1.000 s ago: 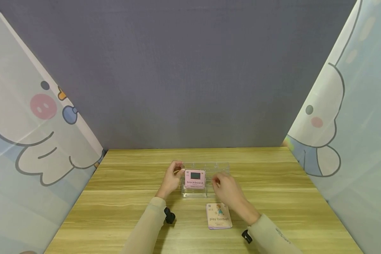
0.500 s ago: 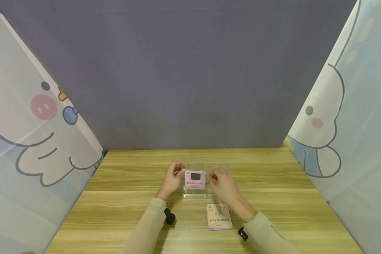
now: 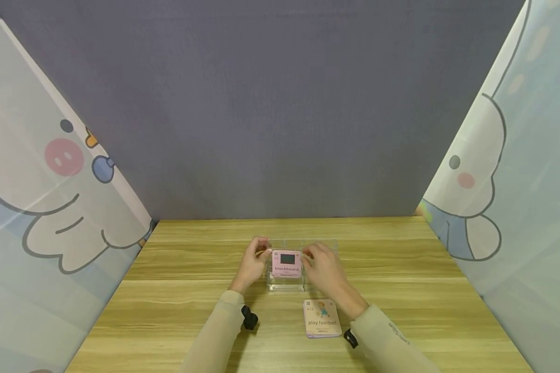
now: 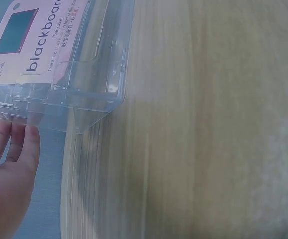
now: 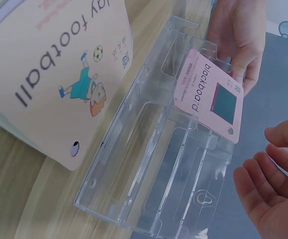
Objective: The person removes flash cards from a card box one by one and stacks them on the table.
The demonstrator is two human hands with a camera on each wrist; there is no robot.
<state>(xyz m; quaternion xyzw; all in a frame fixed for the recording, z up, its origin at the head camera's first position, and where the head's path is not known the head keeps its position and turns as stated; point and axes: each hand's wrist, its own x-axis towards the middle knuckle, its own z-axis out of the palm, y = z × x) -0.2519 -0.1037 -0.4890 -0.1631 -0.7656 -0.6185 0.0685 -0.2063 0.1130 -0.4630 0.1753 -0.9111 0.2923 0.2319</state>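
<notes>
A clear plastic card holder [image 5: 149,144] with tiered pockets stands on the table. One pink flashcard [image 3: 287,263] printed "blackboard" leans in its left half. My left hand [image 3: 252,265] grips the holder's left side, thumb in front by the card's edge and fingertips [image 4: 32,137] against the plastic from outside. My right hand [image 3: 325,269] is at the card's right side; in the right wrist view its loosely bent fingers hold nothing and are apart from the card. A stack of flashcards [image 3: 322,318], "play football" on top, lies in front of the holder's right half.
The wood-grain table [image 3: 177,300] runs back to a grey cloth wall [image 3: 280,114]. Cartoon-printed curtains [image 3: 28,155] flank it on both sides. A small black device [image 3: 249,317] is at my left cuff, another [image 3: 350,338] at my right cuff.
My right hand has moved left, from in front of the holder's right half to the blackboard card's right edge. My left hand, the card and the stack stay where they were.
</notes>
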